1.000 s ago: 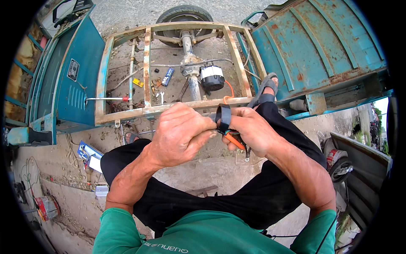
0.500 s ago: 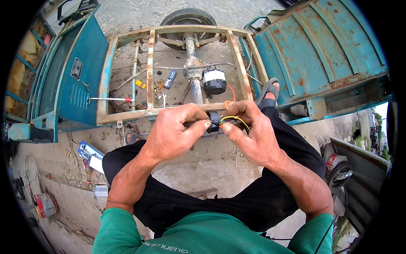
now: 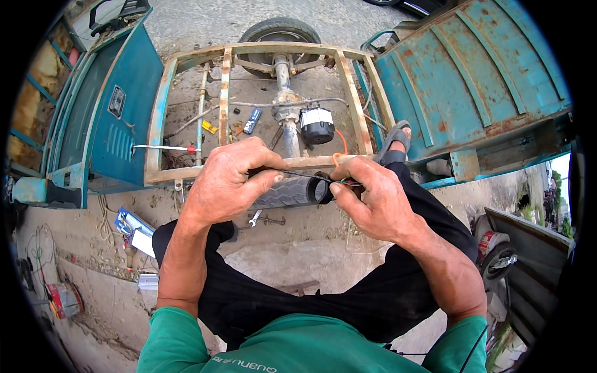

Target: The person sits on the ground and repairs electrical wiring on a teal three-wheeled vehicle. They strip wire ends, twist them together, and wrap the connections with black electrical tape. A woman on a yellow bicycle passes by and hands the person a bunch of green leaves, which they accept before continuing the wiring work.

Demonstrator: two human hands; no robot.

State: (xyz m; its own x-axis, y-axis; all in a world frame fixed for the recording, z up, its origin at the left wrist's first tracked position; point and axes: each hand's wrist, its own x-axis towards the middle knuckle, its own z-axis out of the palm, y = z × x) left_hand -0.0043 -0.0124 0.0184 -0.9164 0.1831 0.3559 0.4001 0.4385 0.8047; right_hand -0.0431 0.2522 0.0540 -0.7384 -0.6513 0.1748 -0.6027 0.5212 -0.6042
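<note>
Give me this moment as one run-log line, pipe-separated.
left hand: pinching black strand | right hand: pinching coloured wires | beyond: metal frame, motor | beneath hands: tyre

Dusty concrete ground, grey pavement beyond, bright daylight

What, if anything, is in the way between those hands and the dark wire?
Nothing visible. The left hand pinches the dark wire, which runs across to the right hand, where thin coloured wires show. The tire below appears behind the wire, not in between.
</note>
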